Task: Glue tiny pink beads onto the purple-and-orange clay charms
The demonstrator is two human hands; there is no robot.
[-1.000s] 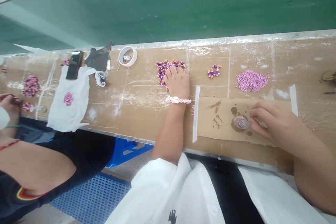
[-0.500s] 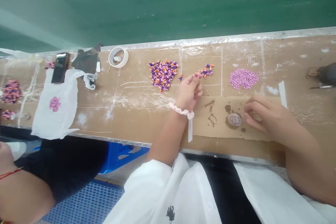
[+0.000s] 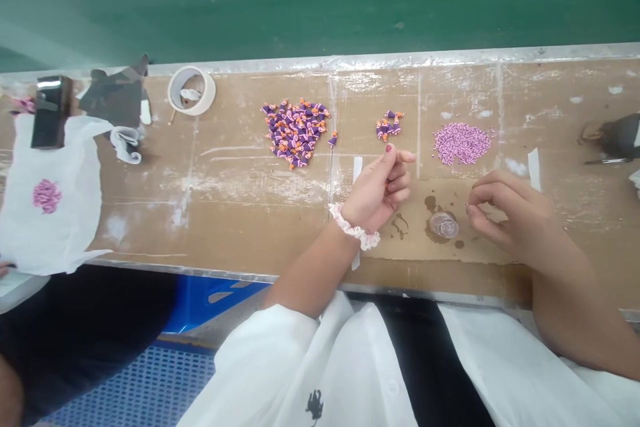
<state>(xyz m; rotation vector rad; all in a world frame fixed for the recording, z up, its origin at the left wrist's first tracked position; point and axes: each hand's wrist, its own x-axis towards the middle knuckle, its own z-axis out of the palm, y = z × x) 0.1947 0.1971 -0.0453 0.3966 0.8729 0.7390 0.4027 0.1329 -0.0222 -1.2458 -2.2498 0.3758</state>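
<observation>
My left hand (image 3: 380, 190), with a white scrunchie at the wrist, is closed in front of a small group of purple, pink and orange pieces (image 3: 389, 125). A speck of orange shows between its curled fingers, but what they hold is mostly hidden. My right hand (image 3: 510, 213) is pinched just right of a small clear cup (image 3: 444, 225) on a stained cardboard sheet (image 3: 390, 247). Something tiny at its fingertips is too small to name. Behind the cup lies a heap of tiny pink-purple bits (image 3: 463, 143).
A larger pile of purple figures (image 3: 297, 130) lies left of my hands, with one single figure (image 3: 333, 139) beside it. Further left are a tape roll (image 3: 175, 90), a black phone (image 3: 51, 112) and a white cloth (image 3: 75, 213). Another person sits at the left.
My left hand has drawn back from the small group of figures toward me and closed more. My right hand stays pinched beside the cup. The view has shifted to the right.
</observation>
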